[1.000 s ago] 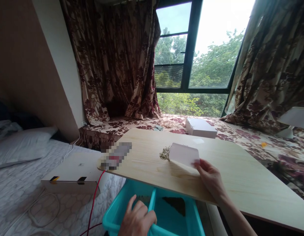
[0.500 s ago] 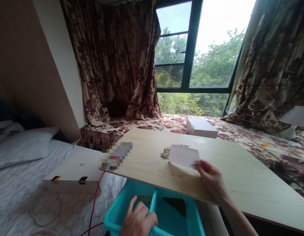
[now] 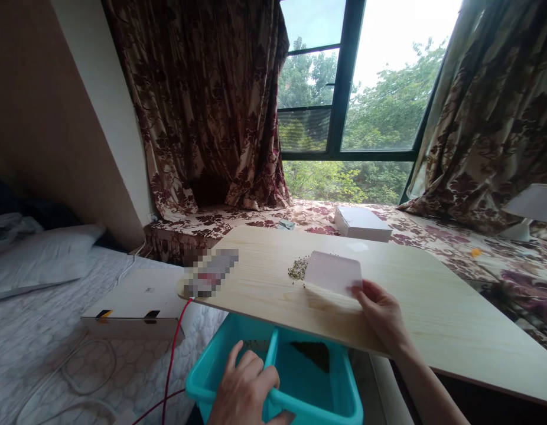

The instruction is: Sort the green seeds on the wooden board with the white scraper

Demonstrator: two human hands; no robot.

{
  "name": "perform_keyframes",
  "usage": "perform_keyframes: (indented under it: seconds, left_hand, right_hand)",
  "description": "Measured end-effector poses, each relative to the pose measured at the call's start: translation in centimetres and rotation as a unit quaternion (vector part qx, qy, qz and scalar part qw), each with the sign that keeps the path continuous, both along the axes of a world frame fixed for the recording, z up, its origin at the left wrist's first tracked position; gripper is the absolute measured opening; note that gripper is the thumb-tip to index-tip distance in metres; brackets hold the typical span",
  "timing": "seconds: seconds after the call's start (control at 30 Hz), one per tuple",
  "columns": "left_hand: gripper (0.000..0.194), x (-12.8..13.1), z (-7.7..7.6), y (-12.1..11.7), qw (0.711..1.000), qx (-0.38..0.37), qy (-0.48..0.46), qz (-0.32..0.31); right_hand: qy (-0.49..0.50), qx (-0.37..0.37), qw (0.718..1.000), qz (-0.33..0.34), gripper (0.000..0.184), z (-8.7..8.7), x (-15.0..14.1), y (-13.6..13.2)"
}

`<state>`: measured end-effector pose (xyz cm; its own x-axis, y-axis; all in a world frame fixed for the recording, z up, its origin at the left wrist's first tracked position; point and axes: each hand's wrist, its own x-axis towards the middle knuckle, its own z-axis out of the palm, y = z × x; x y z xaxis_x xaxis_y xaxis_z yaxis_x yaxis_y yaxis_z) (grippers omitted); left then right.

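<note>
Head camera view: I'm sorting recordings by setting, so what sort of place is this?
Most likely a bedroom in a home: a bed with a quilted cover and a pillow lies on the left of the picture, and floral curtains hang beside the window.

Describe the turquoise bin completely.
The turquoise bin looks like smooth plastic, with rounded corners and a rim. A lengthwise divider separates its left and right compartments. Dark grains lie heaped toward the far end of the right one; a few small bits show in the left. It is open side up, below the tabletop's near edge. The left hand partly hides it, seemingly touching the divider.
</note>
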<state>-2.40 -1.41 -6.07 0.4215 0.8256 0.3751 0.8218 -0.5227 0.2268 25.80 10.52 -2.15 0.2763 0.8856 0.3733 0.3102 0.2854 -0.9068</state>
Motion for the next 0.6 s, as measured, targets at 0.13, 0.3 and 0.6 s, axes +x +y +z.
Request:
perform_keyframes:
  seconds: [0.13, 0.3, 0.6]
  left_hand:
    - [0.018, -0.16, 0.38, -0.14, 1.000, -0.016, -0.005, -0.002]
    - [0.017, -0.08, 0.36, -0.03, 1.000, -0.014, -0.001, -0.007]
    - [0.018, -0.15, 0.15, -0.10, 1.000, -0.015, -0.003, -0.006]
  right_hand:
    - [-0.010, -0.010, 1.000, 0.013, 0.027, 0.09, -0.02, -0.07]
    - [-0.001, -0.009, 1.000, 0.004, 0.028, 0.09, -0.09, -0.13]
    - [-0.022, -0.001, 1.000, 0.005, 0.024, -0.02, -0.13, -0.01]
